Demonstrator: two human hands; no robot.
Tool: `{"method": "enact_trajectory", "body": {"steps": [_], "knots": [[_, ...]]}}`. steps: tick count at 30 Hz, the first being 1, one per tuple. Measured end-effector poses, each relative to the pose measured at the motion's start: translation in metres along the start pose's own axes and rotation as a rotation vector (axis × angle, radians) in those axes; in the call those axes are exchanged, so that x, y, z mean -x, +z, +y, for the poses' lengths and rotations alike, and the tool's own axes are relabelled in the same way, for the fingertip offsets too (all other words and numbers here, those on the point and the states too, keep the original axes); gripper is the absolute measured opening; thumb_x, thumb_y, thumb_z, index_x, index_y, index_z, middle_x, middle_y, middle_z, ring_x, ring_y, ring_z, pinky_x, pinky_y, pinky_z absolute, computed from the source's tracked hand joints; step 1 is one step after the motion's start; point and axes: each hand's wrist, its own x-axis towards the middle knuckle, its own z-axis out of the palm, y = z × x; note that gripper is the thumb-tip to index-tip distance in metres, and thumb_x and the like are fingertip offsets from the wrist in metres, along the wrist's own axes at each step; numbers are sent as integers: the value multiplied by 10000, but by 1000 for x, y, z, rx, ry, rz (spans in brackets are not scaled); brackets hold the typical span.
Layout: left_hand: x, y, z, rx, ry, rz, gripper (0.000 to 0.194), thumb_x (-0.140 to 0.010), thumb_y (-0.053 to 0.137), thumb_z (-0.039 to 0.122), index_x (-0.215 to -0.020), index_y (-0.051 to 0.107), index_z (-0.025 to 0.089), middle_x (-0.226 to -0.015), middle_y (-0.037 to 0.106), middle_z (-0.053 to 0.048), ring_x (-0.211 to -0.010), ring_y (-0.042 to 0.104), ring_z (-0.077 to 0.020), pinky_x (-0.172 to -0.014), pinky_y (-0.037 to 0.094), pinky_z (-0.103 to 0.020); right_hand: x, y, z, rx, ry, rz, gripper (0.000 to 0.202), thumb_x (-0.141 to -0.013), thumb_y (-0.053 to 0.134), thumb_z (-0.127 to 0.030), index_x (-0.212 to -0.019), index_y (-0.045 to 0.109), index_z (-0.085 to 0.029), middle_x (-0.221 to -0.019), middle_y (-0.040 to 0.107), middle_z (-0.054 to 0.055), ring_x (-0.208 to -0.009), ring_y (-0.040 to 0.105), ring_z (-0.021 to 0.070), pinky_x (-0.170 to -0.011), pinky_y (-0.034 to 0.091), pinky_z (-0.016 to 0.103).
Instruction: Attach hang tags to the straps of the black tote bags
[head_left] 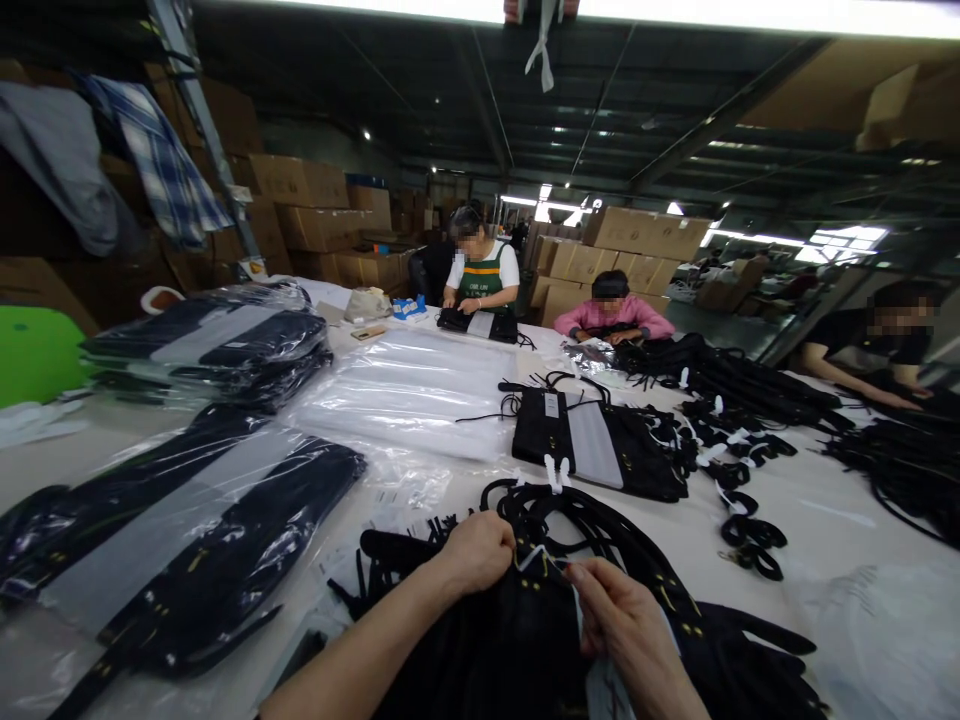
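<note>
Both my hands are over a pile of black fabric items point(517, 640) with straps and small gold metal fittings. My left hand point(480, 550) is closed at the upper part of the pile, fingers curled; what it grips is hidden. My right hand point(622, 610) pinches the end of a thin white strip point(534, 556) that runs between the hands. A pale tag or sheet point(604, 690) hangs under my right hand. Just beyond my hands, white ties point(556, 474) stand up from black looped straps point(600, 520).
Bagged black items point(225, 530) lie left, with a bagged stack point(217, 340) behind. Clear plastic bags point(412, 390) lie mid-table. A folded black item point(592, 440) with a pale band lies ahead; black loops point(742, 510) lie right. Three people point(484, 270) work around the table.
</note>
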Motion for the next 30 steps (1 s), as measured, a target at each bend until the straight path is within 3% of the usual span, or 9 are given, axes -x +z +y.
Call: {"method": "enact_trajectory", "body": {"steps": [5,8,14,17,23,30], "knots": [[-2,5,-6,570,-97,-37,273,-520,507,76,-701,704,127,-597,608,-3,-588,526,-142,-591,391,-243,-9,-1,3,428,-198,99,380,-782,406,-533,-651,549,-206,-507,487,-29,-481,468,126,-468,333,234],[0,6,-6,746,-88,-41,252,-495,545,78,-676,712,132,-603,614,4,-584,517,-132,-622,390,-252,-5,-1,7,547,-261,146,376,-806,372,-520,-681,562,-221,-546,560,-4,-528,525,156,-520,344,248],[1,2,-3,800,-35,-102,314,-508,538,74,-757,718,139,-587,584,18,-569,482,-113,-627,371,-249,-5,6,13,692,-322,235,369,-825,342,-512,-700,553,-236,-557,594,13,-514,552,173,-510,332,252],[2,-1,-3,767,16,-134,302,-520,529,80,-748,718,140,-553,547,30,-555,451,-101,-611,350,-239,-12,12,15,750,-317,218,333,-823,367,-481,-655,524,-240,-540,588,12,-497,541,172,-492,305,255],[-1,-4,-8,783,58,-239,305,-536,512,95,-763,712,131,-607,578,18,-591,451,-98,-620,329,-228,-22,14,11,867,-184,187,313,-807,393,-448,-582,456,-239,-516,568,6,-493,517,173,-484,270,258],[-15,5,-9,728,17,-281,199,-507,616,160,-681,705,124,-491,484,53,-490,368,-67,-512,283,-205,-29,16,3,871,-58,126,301,-797,372,-417,-577,441,-222,-554,557,20,-563,519,177,-523,269,261]]}}
